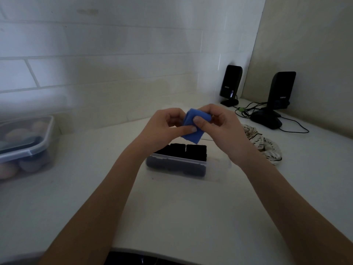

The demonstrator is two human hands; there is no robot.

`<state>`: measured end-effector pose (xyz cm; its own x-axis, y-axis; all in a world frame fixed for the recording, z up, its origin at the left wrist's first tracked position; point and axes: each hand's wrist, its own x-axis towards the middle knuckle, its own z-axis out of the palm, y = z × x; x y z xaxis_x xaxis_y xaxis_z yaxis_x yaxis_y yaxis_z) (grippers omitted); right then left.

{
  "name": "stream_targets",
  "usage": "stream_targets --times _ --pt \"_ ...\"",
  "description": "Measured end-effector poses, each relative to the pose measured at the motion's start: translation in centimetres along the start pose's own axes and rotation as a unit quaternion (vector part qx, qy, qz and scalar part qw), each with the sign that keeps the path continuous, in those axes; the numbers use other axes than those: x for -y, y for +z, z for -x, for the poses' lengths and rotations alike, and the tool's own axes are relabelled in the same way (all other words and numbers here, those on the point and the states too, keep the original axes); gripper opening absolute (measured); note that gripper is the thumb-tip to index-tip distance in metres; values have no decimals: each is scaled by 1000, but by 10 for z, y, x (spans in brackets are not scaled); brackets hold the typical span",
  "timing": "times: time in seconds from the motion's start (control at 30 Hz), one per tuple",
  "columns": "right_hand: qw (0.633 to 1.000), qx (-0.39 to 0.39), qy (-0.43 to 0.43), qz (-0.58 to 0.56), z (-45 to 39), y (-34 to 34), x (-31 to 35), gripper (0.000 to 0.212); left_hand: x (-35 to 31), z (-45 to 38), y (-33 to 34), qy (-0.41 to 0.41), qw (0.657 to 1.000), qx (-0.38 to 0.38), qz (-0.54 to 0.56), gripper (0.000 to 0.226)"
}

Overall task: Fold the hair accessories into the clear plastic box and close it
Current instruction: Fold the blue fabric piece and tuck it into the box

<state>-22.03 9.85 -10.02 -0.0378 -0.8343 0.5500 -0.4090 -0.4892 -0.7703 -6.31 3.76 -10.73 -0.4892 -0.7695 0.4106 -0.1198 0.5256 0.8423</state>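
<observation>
A blue fabric hair accessory (193, 133), folded into a small pad, is held up above the table between both hands. My left hand (168, 125) pinches its lower left side with thumb and fingers. My right hand (215, 121) grips its right side, thumb on the front. Below them stands the clear plastic box (177, 165), open, with several folded black accessories (183, 151) packed inside and standing above its rim. The box's lid is not clearly visible.
A second lidded clear container (28, 148) with coloured items sits at the left. A cream patterned fabric piece (265, 144) lies to the right of the box. Two black speakers (231, 83) (280, 92) with cables stand at the back right corner.
</observation>
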Motion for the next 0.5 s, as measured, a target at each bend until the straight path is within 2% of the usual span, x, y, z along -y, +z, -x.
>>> stream_targets --times 0.2,0.37,0.5 --pt "1000 23 -1 9 2 0 4 18 1 -1 -3 26 998 -4 -53 18" --pt "998 22 -9 61 0 -5 4 11 4 -1 -1 24 997 25 -71 14" --pt "986 87 -7 143 -2 -20 5 11 4 0 5 13 991 64 -117 23"
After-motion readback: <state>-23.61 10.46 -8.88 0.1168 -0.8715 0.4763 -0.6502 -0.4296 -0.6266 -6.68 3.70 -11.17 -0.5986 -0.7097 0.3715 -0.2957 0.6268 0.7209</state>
